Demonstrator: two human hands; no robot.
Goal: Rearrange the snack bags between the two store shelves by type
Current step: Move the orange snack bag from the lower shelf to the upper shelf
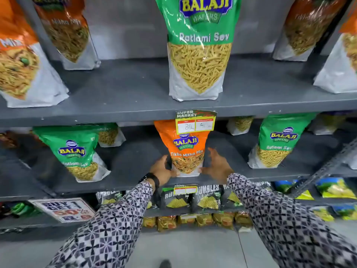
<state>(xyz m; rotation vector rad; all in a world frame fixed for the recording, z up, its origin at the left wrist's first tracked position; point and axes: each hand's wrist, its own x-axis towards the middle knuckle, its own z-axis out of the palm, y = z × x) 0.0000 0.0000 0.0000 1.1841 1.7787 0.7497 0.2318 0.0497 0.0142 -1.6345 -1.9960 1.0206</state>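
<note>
An orange Tikha Mitha Mix bag (186, 151) stands upright in the middle of the lower shelf (135, 171). My left hand (163, 169) grips its lower left edge. My right hand (216, 165) is beside its lower right corner with fingers spread, only the thumb touching. Green Ratlami Sev bags stand on the same shelf at the left (75, 151) and right (278, 144). On the upper shelf (135, 97) a green Ratlami Sev bag (199, 60) stands in the centre between orange bags on the left (17, 60) and right (307, 29).
A yellow price tag (195, 122) hangs from the upper shelf's edge over the orange bag's top. Black chip packs (207, 200) and a promo sign (63, 209) fill the shelves below. A slotted metal upright (328, 165) slants at the right.
</note>
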